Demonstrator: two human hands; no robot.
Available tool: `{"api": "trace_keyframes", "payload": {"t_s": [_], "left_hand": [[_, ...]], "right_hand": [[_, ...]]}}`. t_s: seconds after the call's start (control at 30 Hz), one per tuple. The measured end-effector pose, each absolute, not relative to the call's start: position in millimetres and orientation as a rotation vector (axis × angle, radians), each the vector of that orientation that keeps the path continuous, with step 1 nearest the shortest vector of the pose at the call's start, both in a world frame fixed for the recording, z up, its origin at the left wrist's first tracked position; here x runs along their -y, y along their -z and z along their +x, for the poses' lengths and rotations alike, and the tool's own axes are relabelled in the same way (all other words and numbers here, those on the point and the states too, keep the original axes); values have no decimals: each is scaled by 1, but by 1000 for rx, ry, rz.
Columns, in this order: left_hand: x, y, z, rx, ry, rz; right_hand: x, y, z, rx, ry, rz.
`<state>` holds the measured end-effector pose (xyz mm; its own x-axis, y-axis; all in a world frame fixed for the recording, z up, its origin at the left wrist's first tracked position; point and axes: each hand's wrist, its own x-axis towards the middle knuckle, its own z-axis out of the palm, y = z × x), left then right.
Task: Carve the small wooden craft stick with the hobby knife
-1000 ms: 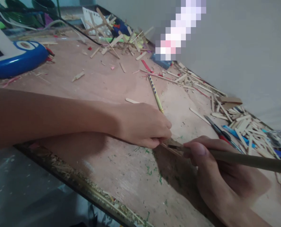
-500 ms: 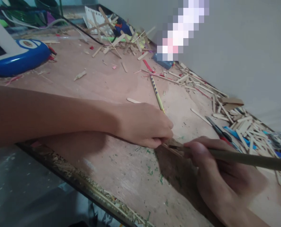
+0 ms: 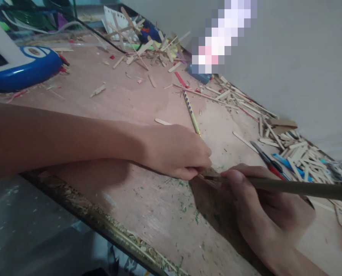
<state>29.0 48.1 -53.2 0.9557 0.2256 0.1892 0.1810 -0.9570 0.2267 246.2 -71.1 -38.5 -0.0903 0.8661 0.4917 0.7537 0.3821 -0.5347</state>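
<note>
My left hand (image 3: 182,153) rests on the tabletop (image 3: 159,207), knuckles up and fingers closed. They press down on a thin wooden craft stick (image 3: 199,176), most of it hidden under the fingers. In my right hand (image 3: 263,207) is a paintbrush (image 3: 291,188), gripped like a pen. Its long brownish handle slants off to the right, and its dark tip meets the stick just beside my left fingertips. A yellow dotted pencil (image 3: 191,113) lies beyond my left hand, near a loose craft stick (image 3: 162,122).
Craft sticks (image 3: 300,155) pile up along the wall on the right, with a utility knife (image 3: 267,158) beside them. A tangle of sticks (image 3: 148,48) stands at the back. The blue lamp base (image 3: 24,73) is at far left. Wood scraps line the table's front edge (image 3: 102,222).
My right hand and the paintbrush have moved slightly left, bringing the tip closer to my left fingertips. The brush handle's far end has come into view. My left hand stays put.
</note>
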Motion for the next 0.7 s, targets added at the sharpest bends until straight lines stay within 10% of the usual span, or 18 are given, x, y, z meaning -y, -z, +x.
{"api": "trace_keyframes", "payload": {"t_s": [0.7], "left_hand": [[-48, 55, 28, -297, -336, 2882]], "right_hand": [[64, 45, 250, 1876, -224, -1353]]}}
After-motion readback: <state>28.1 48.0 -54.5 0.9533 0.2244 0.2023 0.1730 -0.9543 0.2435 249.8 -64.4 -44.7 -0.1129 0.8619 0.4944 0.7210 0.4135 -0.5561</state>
